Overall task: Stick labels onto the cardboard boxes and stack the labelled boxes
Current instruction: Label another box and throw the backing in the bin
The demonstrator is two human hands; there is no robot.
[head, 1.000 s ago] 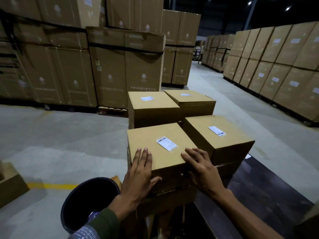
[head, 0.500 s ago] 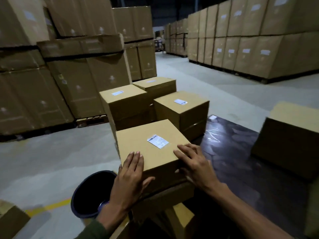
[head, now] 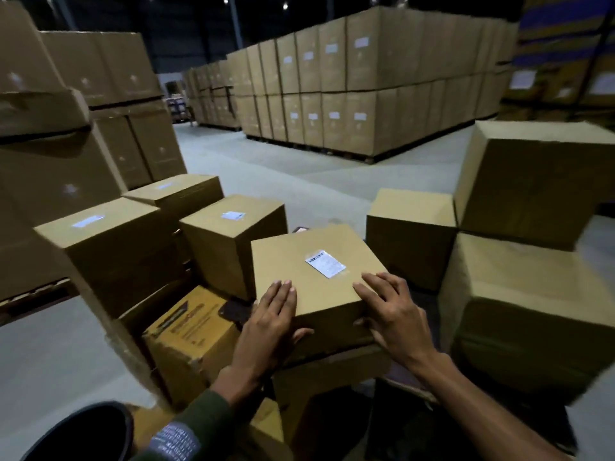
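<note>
A labelled cardboard box (head: 296, 261) with a white barcode label (head: 325, 263) on its top is in front of me. My left hand (head: 269, 324) grips its near left edge, fingers on top and thumb on the front face. My right hand (head: 392, 314) grips the near right corner the same way. To the left stand three more labelled boxes (head: 233, 234), (head: 100, 241), (head: 173, 194). Another plain box (head: 332, 371) lies under the held one.
Plain boxes without visible labels stand at the right (head: 409, 227), (head: 532, 168), (head: 519, 287). A printed yellow carton (head: 193, 334) sits low at the left and a black bucket (head: 80, 434) is by my left sleeve. Tall pallet stacks (head: 349, 88) line the grey floor.
My view has swung to the right. The labelled box in my hands has moved from the left of the other labelled boxes to their right, towards the plain boxes.
</note>
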